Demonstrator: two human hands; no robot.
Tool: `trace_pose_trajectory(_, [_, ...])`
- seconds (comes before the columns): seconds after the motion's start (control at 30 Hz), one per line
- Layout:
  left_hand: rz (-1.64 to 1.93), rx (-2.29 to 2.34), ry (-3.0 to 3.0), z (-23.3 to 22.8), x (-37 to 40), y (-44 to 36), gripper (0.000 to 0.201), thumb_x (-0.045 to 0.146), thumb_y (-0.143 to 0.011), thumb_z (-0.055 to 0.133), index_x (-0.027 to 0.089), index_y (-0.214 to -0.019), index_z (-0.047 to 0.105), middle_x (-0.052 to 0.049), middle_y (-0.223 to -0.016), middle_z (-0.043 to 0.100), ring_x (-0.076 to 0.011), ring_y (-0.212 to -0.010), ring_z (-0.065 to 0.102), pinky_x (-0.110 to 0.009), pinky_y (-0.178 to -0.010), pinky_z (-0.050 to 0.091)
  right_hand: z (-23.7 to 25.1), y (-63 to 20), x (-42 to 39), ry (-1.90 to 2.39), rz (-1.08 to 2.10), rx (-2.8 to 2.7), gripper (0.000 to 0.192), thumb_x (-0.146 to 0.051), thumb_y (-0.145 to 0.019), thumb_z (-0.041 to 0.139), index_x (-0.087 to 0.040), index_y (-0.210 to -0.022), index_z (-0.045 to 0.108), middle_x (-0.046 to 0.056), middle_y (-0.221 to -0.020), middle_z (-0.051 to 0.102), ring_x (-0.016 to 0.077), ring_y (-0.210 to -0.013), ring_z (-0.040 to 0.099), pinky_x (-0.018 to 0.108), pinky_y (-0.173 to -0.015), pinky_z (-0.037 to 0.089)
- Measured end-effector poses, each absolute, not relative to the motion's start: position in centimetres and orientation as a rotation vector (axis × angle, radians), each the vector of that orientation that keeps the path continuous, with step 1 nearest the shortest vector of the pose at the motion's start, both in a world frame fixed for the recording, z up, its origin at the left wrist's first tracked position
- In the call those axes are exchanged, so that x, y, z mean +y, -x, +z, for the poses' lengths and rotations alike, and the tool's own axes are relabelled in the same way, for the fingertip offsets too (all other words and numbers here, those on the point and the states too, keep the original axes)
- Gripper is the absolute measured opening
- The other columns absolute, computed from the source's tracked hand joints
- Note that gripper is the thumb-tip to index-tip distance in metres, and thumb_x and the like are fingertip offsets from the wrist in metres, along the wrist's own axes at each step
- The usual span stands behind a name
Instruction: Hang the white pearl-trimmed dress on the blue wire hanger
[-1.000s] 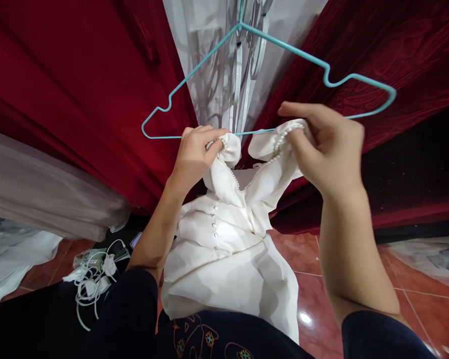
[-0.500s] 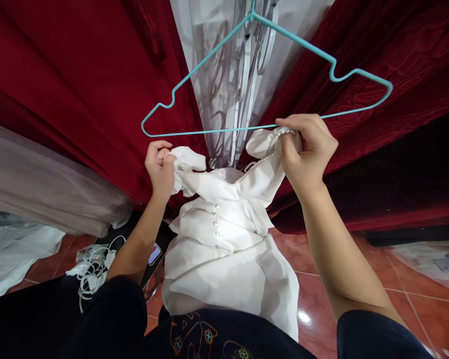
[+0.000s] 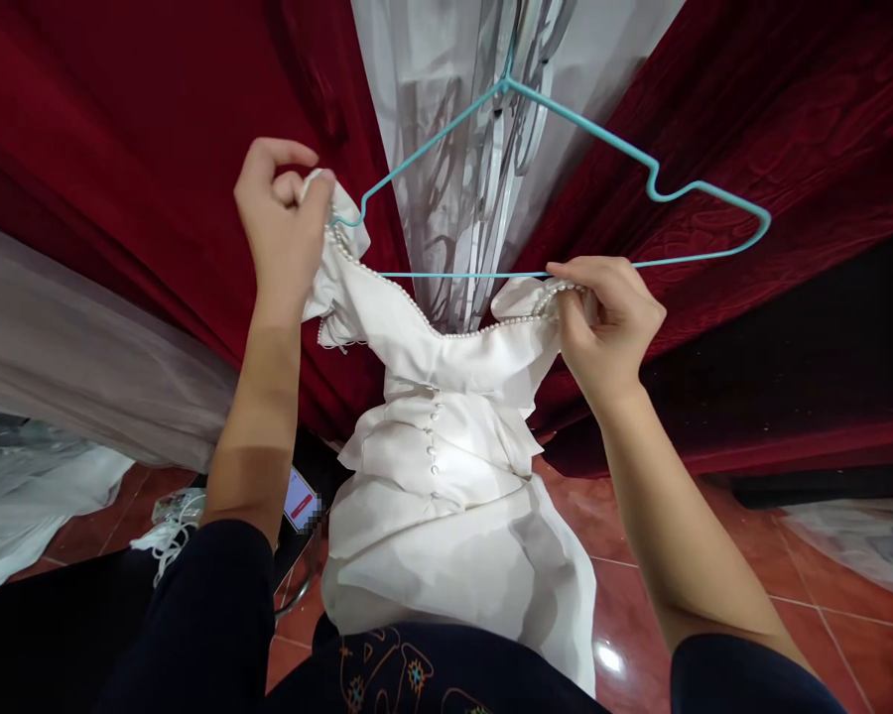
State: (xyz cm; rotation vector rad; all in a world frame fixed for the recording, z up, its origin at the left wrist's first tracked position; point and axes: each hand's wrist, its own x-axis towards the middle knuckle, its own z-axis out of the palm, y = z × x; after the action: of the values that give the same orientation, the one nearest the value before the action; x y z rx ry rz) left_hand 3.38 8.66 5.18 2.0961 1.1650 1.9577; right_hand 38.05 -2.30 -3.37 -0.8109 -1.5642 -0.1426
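A white dress point(image 3: 446, 555) with a pearl-trimmed neckline and a row of covered buttons hangs down in front of me. My left hand point(image 3: 287, 213) pinches its left shoulder, which covers the left end of a turquoise hanger point(image 3: 580, 121). My right hand point(image 3: 610, 322) grips the right shoulder by the pearl edge, just under the hanger's lower bar, with the fingertips close to that bar. The hanger's right end is bare. Part of its left end is hidden by the dress fabric.
Dark red curtains point(image 3: 171, 129) hang on both sides, with white drapery point(image 3: 424, 99) between them. At lower left, a phone point(image 3: 302, 499) and white cables point(image 3: 171, 540) lie on a black surface. Pale tulle point(image 3: 96, 317) hangs at left, above red floor tiles point(image 3: 826, 635).
My left hand has risen with the left shoulder of the dress, bringing it over the hanger's left end. The right hand stays by the lower bar. The hanger appears slightly lower.
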Motion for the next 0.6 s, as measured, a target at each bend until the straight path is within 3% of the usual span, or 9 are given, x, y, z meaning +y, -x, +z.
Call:
trace_pose_trajectory(0.07, [1.754, 1.122, -2.146, 6.0, 8.6, -4.3, 0.058, 0.086, -0.095, 0.066, 0.030, -0.112, 0.061, 0.005, -0.078, 0.055, -0.0114, -0.069, 0.055, -0.033, -0.067, 0.050, -3.4, -38.0, -2.3, 0.806, -0.155, -1.560, 0.033, -0.012, -0.096, 0.058, -0.026, -0.115, 0.082, 0.006, -0.103, 0.078, 0.0220, -0.101, 0.075, 0.041, -0.090, 0.062])
trace_pose_trajectory(0.13, [1.658, 1.082, -2.111, 6.3, 8.3, -4.7, 0.061, 0.088, -0.098, 0.053, 0.033, -0.122, 0.062, 0.004, -0.096, 0.069, -0.0133, -0.088, 0.066, -0.035, -0.078, 0.057, -3.5, -38.0, -2.3, 0.806, -0.170, -1.560, 0.032, -0.012, -0.097, 0.058, -0.025, -0.114, 0.081, 0.006, -0.103, 0.077, 0.0225, -0.102, 0.075, 0.042, -0.090, 0.063])
trace_pose_trajectory(0.2, [1.786, 0.988, -2.138, 6.2, 7.5, -5.4, 0.061, 0.084, -0.102, 0.048, 0.031, -0.124, 0.067, 0.002, -0.113, 0.073, -0.0160, -0.105, 0.069, -0.036, -0.086, 0.058, -3.6, -38.0, -2.2, 0.810, -0.175, -1.563, 0.032, -0.013, -0.097, 0.057, -0.025, -0.114, 0.081, 0.006, -0.103, 0.077, 0.0227, -0.102, 0.075, 0.042, -0.091, 0.063])
trace_pose_trajectory(0.33, [2.098, 0.631, -2.385, 4.9, 3.7, -9.2, 0.041, 0.060, -0.116, 0.051, 0.026, -0.110, 0.073, 0.001, -0.101, 0.073, -0.0144, -0.096, 0.071, -0.032, -0.084, 0.057, -3.9, -38.0, -2.1, 0.830, -0.141, -1.567, 0.030, -0.017, -0.101, 0.055, -0.025, -0.117, 0.079, 0.007, -0.106, 0.076, 0.0231, -0.105, 0.075, 0.044, -0.093, 0.063])
trace_pose_trajectory(0.4, [1.704, 0.768, -2.478, 3.6, 1.7, -11.8, 0.032, 0.050, -0.119, 0.047, 0.027, -0.122, 0.070, -0.002, -0.117, 0.074, -0.0190, -0.112, 0.072, -0.038, -0.100, 0.058, -4.0, -37.9, -2.1, 0.828, -0.140, -1.563, 0.030, -0.018, -0.102, 0.054, -0.025, -0.118, 0.079, 0.007, -0.107, 0.076, 0.0235, -0.106, 0.074, 0.045, -0.094, 0.063])
trace_pose_trajectory(0.47, [1.454, 0.838, -2.597, 2.1, 0.3, -14.0, 0.030, 0.036, -0.121, 0.041, 0.027, -0.133, 0.068, -0.005, -0.128, 0.074, -0.0220, -0.121, 0.072, -0.039, -0.104, 0.056, -4.0, -37.7, -2.0, 0.819, -0.158, -1.558, 0.031, -0.017, -0.102, 0.055, -0.025, -0.119, 0.079, 0.007, -0.107, 0.076, 0.0234, -0.106, 0.074, 0.045, -0.094, 0.064])
trace_pose_trajectory(0.6, [1.420, 1.049, -2.604, -0.6, -0.2, -16.3, 0.032, 0.011, -0.112, 0.046, 0.022, -0.118, 0.076, -0.003, -0.114, 0.079, -0.0216, -0.108, 0.073, -0.038, -0.101, 0.052, -4.1, -37.4, -2.6, 0.800, -0.189, -1.602, 0.037, -0.013, -0.101, 0.054, -0.027, -0.127, 0.077, 0.007, -0.111, 0.076, 0.0233, -0.110, 0.074, 0.045, -0.096, 0.063])
